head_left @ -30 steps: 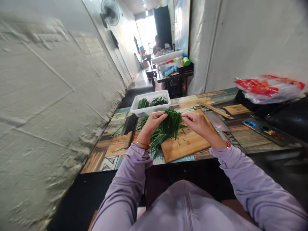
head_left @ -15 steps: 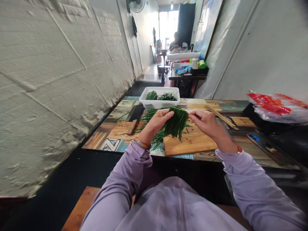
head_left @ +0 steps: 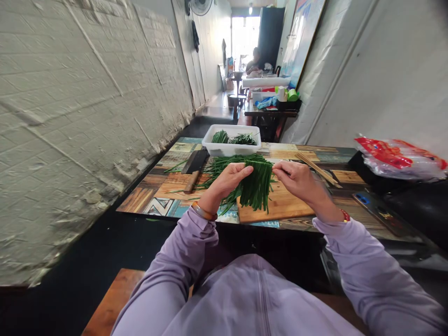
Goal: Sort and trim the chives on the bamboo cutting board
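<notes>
My left hand (head_left: 233,179) is closed on the upper left of a flat row of garlic chives (head_left: 257,186), thumb lying across the front. The green stalks hang side by side, their cut ends pointing down. At the row's upper right corner, my right hand (head_left: 294,177) pinches with thumb and forefinger; whether a thin stick lies in that pinch is hidden. Below the bunch is a wooden cutting board (head_left: 280,210). More loose chives (head_left: 217,169) lie behind and beside my left hand. A cleaver (head_left: 195,168) with a wooden handle rests to their left.
A white plastic tub (head_left: 231,148) at the table's far edge holds more chives. Several thin wooden sticks (head_left: 318,170) lie beyond my right hand. Further right are a phone (head_left: 378,212) and red-and-clear plastic packaging (head_left: 399,156). Another person (head_left: 255,65) sits far back.
Both hands keep their grip, and the row of chives hangs slightly lower and straighter, its top edge now level. The view has shifted slightly.
</notes>
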Demonstrator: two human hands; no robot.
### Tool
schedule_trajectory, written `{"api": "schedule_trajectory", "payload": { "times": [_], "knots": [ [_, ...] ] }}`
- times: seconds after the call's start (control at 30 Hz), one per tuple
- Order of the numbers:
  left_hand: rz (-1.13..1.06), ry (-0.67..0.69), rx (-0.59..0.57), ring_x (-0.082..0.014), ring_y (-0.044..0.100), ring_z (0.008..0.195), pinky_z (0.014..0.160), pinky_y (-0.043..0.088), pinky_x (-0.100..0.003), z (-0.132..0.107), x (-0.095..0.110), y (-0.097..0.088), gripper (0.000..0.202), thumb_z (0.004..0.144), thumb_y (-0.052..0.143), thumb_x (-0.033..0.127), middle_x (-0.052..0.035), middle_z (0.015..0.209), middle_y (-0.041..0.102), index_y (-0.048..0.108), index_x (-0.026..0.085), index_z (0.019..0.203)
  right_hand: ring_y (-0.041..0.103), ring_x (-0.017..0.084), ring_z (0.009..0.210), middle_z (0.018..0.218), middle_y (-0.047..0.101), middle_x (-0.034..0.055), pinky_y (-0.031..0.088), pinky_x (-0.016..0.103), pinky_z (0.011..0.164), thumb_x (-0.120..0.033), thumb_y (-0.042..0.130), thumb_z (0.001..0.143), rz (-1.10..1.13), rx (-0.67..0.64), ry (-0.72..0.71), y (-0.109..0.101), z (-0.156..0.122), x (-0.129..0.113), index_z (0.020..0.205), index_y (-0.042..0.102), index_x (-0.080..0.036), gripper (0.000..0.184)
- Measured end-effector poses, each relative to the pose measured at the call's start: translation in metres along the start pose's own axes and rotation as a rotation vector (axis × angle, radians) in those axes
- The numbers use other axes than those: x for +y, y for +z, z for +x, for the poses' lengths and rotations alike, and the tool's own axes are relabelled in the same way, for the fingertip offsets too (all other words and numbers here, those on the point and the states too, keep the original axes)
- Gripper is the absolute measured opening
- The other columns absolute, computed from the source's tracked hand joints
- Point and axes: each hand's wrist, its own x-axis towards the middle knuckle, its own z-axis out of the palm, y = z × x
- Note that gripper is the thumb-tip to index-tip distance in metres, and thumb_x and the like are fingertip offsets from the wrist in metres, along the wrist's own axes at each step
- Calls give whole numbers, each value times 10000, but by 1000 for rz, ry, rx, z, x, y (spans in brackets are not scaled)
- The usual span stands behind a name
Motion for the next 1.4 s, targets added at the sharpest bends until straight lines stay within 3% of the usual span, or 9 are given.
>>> {"api": "schedule_trajectory", "payload": {
  "times": [0.13,0.27,0.37,0.57,0.77,0.9,1.1,1.23,1.4],
  "knots": [
    [8,-3,-7,-78,374,541,519,293,-241,-1,-2,1,571,769,750,634,29,544,438,505,156,576,647,206,726,757,697,30,449,333,704,-307,506,936,20,-8,28,6,-3,4,788,625,-245,200],
    [-57,-32,-108,-94,485,599,582,387,-237,4,-2,0,514,770,753,624,7,648,579,626,129,713,618,194,687,706,658,16,433,325,678,-320,513,923,77,-29,69,7,-4,6,763,616,-242,206],
    [-77,-29,-112,-99,517,618,607,412,-235,8,-1,1,506,761,769,614,4,668,607,643,125,740,617,188,667,673,655,13,432,317,666,-309,521,911,93,-51,110,4,-3,7,762,638,-237,203],
    [-100,-33,-139,-91,550,607,605,433,-214,16,0,6,505,764,774,608,5,677,634,652,118,767,631,150,638,733,664,4,440,258,603,-389,540,928,262,-140,252,0,-2,5,1089,670,-194,284],
    [-204,-96,-225,-93,585,607,607,456,-214,21,-9,19,481,752,804,568,0,713,665,669,113,830,560,133,614,723,610,-16,408,249,581,-413,672,849,171,-15,290,9,-6,3,1019,694,-210,266],
    [-225,-156,-274,-113,624,686,670,484,-223,9,-30,28,474,700,869,487,-24,813,714,712,103,929,546,127,551,647,574,-37,400,245,544,-391,665,842,218,44,447,22,-24,17,1008,687,-208,249],
    [-244,-364,-287,-134,648,763,758,516,-242,-35,-68,29,466,638,922,386,-59,898,745,744,93,953,506,100,420,572,537,-76,408,220,433,-405,645,821,498,6,735,49,-69,39,932,617,-194,240],
    [-226,-448,-250,-151,680,799,744,540,-243,-56,-71,19,471,730,864,381,-75,956,755,731,106,1088,512,88,382,557,552,-76,379,188,371,-358,645,838,607,-82,857,67,-81,40,896,582,-189,189],
    [-214,-551,-254,-184,728,775,629,580,-255,-57,-68,4,551,752,845,388,-103,978,759,663,116,1195,558,90,399,605,607,-52,403,173,361,-286,613,896,542,-109,946,77,-80,52,985,587,-177,143]
  ]
}}
